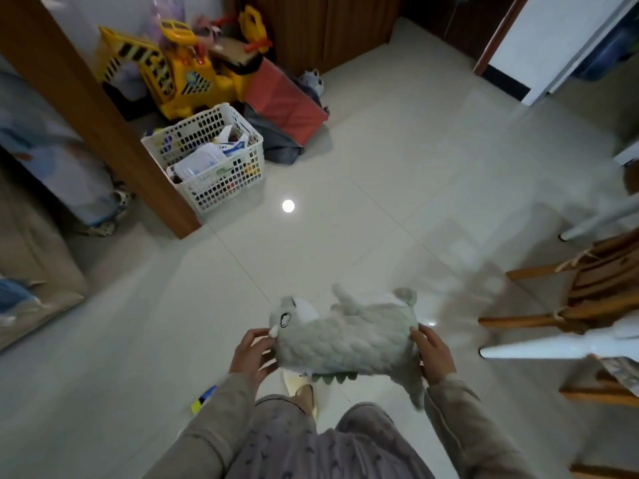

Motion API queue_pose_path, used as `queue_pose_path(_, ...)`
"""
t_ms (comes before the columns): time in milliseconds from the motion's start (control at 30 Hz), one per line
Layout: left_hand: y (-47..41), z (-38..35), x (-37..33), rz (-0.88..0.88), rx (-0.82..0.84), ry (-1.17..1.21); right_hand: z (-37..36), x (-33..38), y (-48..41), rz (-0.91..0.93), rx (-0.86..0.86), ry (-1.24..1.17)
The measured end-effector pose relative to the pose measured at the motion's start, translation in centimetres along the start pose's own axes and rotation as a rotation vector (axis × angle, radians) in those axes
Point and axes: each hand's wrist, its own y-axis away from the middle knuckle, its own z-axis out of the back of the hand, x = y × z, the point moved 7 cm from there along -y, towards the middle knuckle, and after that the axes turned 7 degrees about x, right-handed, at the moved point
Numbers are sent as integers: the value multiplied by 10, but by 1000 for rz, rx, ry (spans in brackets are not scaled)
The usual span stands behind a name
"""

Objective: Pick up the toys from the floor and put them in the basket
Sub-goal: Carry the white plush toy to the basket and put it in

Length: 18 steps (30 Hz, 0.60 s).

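Observation:
A pale green plush dinosaur [349, 335] lies sideways in the air above the floor, its head to the left and its green back spikes pointing down. My left hand [251, 354] grips its head end and my right hand [433, 354] grips its rear end. The white perforated basket [238, 183] stands on the floor at the upper left, against a wooden post, with several toys and packets inside. A small blue and yellow toy [204, 399] lies on the floor by my left sleeve, partly hidden.
A yellow ride-on digger [179, 74], a red box [287, 102] and grey cloth stand behind the basket. A sofa [31, 257] fills the left edge. Wooden chair legs [539, 319] and white table legs [539, 352] crowd the right side. Pale floor tiles lie between me and the basket.

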Motion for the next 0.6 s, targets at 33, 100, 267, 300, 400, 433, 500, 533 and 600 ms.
queue_pose_path(33, -10, -8, -21, 0, 21, -22, -2, 18, -13, 11, -13, 5)
queue_pose_path(100, -26, -23, -57, -1, 55, -66, -6, 50, -33, 31, -16, 6)
queue_pose_path(267, -65, -51, -133, -45, 100, -75, -22, 113, -78, 37, -18, -45)
queue_pose_path(300, -74, -54, -144, -48, 98, -67, -26, 122, -89, 30, -16, -48)
queue_pose_path(400, -101, -60, -169, -36, 67, -1, -46, 151, -124, 18, 11, -42)
queue_pose_path(433, -111, -60, -176, -33, 43, 18, -54, 160, -138, 13, 29, -31)
queue_pose_path(500, -132, -60, -191, -35, -11, 58, -72, 181, -167, 5, 76, 3)
queue_pose_path(533, -143, -59, -200, -40, -36, 83, -83, 193, -182, 8, 107, 26)
queue_pose_path(600, -163, -60, -218, -46, -89, 124, -103, 221, -215, 23, 160, 82)
